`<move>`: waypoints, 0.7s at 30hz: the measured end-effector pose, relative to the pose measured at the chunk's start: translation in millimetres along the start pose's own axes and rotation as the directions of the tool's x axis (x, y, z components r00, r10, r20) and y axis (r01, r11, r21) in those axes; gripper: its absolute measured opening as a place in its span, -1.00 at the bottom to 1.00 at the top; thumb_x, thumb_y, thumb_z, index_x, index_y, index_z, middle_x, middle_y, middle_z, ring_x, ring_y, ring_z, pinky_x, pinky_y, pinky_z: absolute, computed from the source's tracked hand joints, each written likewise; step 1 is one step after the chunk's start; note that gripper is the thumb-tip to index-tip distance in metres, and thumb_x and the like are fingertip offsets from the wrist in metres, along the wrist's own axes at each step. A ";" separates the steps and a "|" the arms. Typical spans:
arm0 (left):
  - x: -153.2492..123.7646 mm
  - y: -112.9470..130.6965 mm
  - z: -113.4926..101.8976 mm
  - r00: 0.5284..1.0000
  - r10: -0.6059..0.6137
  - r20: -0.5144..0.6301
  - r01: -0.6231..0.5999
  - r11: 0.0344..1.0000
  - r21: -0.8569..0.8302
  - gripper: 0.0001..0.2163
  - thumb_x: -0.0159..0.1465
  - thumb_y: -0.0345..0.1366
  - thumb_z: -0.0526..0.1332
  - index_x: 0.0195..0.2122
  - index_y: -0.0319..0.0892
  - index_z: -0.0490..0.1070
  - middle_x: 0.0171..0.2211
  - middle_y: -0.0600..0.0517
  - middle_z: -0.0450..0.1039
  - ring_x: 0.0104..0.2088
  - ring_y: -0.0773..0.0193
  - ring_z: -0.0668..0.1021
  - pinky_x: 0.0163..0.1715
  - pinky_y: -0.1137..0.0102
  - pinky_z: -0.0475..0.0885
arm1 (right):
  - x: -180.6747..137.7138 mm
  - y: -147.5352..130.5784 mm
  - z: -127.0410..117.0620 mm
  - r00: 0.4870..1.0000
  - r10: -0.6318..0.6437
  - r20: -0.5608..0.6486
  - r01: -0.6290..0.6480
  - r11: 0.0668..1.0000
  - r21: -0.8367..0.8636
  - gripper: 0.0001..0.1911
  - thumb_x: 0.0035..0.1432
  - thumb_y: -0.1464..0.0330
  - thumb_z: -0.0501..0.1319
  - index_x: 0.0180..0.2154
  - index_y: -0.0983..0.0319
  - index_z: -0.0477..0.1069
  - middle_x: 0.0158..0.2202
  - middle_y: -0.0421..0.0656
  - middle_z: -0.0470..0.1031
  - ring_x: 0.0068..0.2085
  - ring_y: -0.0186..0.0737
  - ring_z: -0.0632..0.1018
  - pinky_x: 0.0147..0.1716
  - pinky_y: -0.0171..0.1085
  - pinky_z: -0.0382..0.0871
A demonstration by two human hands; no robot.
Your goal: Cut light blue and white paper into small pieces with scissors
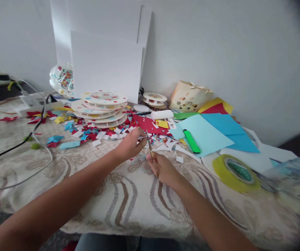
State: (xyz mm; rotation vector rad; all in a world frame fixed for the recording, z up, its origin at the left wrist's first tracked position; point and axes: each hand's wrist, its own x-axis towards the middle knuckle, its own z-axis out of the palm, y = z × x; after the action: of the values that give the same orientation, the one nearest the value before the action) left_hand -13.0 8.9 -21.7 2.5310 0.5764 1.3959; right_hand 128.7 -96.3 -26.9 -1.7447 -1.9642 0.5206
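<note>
My left hand (130, 143) is closed in a pinch on a small white paper piece (141, 138) above the patterned tablecloth (129, 195). My right hand (162, 169) is wrapped round a pair of scissors (151, 151), whose blades point up toward the pinched piece. Both hands meet at the table's middle, just in front of a scatter of red, white and blue paper scraps (108, 134). A red paper sheet (147, 124) lies right behind the hands.
A stack of white decorated discs (101, 108) stands behind. Blue sheets (212, 134) with a green highlighter (191, 141) lie to the right, a yellow-green tape roll (235, 172) nearer. Black and grey cables (21, 146) cross the left. White boards (105, 59) lean on the wall.
</note>
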 end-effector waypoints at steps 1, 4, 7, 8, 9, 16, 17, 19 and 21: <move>-0.2 0.6 0.4 1.000 -0.008 0.002 0.008 1.000 -0.004 -0.94 0.17 -0.39 0.04 -0.33 -0.15 0.14 -0.41 0.04 0.28 -0.39 0.34 0.39 -0.36 0.39 0.32 | 0.3 0.5 0.4 1.000 -0.007 -0.003 0.007 1.000 0.001 -0.48 0.21 0.00 -0.23 -0.47 0.24 0.20 -0.60 -0.20 0.26 -0.53 -0.34 0.27 -0.52 -0.36 0.02; -0.6 1.3 1.2 1.000 -0.021 -0.003 0.021 1.000 0.009 -0.94 0.17 -0.39 0.04 -0.33 -0.15 0.14 -0.41 0.03 0.29 -0.39 0.34 0.39 -0.36 0.39 0.32 | 1.7 1.9 1.0 1.000 -0.020 -0.004 0.020 1.000 0.009 -0.49 0.22 0.03 -0.22 -0.46 0.25 0.24 -0.60 -0.17 0.30 -0.54 -0.33 0.30 -0.53 -0.36 0.03; 0.3 0.7 0.5 0.999 -0.038 -0.036 0.039 0.998 0.039 -0.94 0.17 -0.38 0.06 -0.34 -0.16 0.14 -0.42 0.04 0.29 -0.41 0.34 0.38 -0.39 0.40 0.31 | 3.3 3.8 1.9 1.000 -0.020 -0.004 0.020 0.999 0.030 -0.48 0.21 0.02 -0.21 -0.48 0.25 0.24 -0.61 -0.17 0.31 -0.55 -0.33 0.30 -0.53 -0.35 0.05; 1.0 0.6 -0.2 0.997 -0.051 -0.051 0.053 0.998 0.043 -0.94 0.17 -0.37 0.06 -0.35 -0.15 0.15 -0.42 0.04 0.29 -0.42 0.35 0.38 -0.40 0.41 0.31 | 3.8 4.8 2.5 1.000 -0.015 0.000 0.015 0.999 0.047 -0.48 0.21 0.01 -0.21 -0.49 0.25 0.23 -0.61 -0.18 0.30 -0.56 -0.33 0.30 -0.54 -0.36 0.05; 1.8 0.6 -1.0 0.996 -0.067 -0.064 0.070 0.997 0.042 -0.95 0.17 -0.37 0.07 -0.36 -0.15 0.15 -0.42 0.04 0.29 -0.42 0.35 0.38 -0.40 0.42 0.31 | 4.1 5.9 3.2 1.000 -0.008 0.004 0.008 0.998 0.067 -0.47 0.21 0.01 -0.22 -0.50 0.24 0.22 -0.62 -0.19 0.29 -0.57 -0.34 0.30 -0.55 -0.36 0.04; 3.9 3.3 -2.6 0.990 -0.115 -0.079 0.117 0.993 0.021 -0.96 0.18 -0.38 0.06 -0.33 -0.17 0.19 -0.40 0.04 0.31 -0.38 0.34 0.39 -0.37 0.43 0.30 | 2.2 10.0 3.2 1.000 0.015 0.021 -0.018 0.989 0.144 -0.45 0.19 -0.03 -0.31 -0.55 0.23 0.06 -0.66 -0.25 0.16 -0.61 -0.38 0.22 -0.60 -0.37 -0.03; 3.5 3.7 -2.0 0.990 -0.124 -0.070 0.126 0.992 0.016 -0.96 0.19 -0.38 0.05 -0.32 -0.17 0.19 -0.39 0.03 0.31 -0.37 0.34 0.38 -0.36 0.42 0.31 | 1.6 9.0 2.1 1.000 0.010 0.024 -0.013 0.990 0.139 -0.45 0.19 -0.03 -0.32 -0.55 0.23 0.06 -0.65 -0.26 0.15 -0.60 -0.38 0.22 -0.60 -0.37 -0.03; 2.5 4.6 -1.1 0.988 -0.146 -0.046 0.147 0.989 0.005 -0.94 0.19 -0.38 0.05 -0.30 -0.17 0.18 -0.37 0.02 0.30 -0.36 0.33 0.38 -0.36 0.42 0.31 | 0.7 6.4 -0.2 1.000 0.002 0.031 -0.006 0.992 0.124 -0.45 0.19 -0.03 -0.31 -0.55 0.23 0.06 -0.65 -0.25 0.16 -0.59 -0.38 0.23 -0.59 -0.37 -0.02; 1.7 4.8 -0.5 0.987 -0.160 -0.026 0.160 0.987 -0.010 -0.93 0.19 -0.37 0.05 -0.29 -0.17 0.17 -0.37 0.01 0.30 -0.36 0.33 0.38 -0.36 0.41 0.31 | 0.2 4.1 -1.9 0.999 0.005 0.034 -0.009 0.994 0.112 -0.45 0.19 -0.04 -0.30 -0.55 0.23 0.06 -0.64 -0.25 0.18 -0.59 -0.37 0.24 -0.58 -0.37 0.00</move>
State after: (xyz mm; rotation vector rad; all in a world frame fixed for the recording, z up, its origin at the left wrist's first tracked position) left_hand -11.5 5.3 -18.5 2.4029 0.7589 1.3744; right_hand 133.1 -95.6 -27.6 -1.6843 -1.9137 0.6533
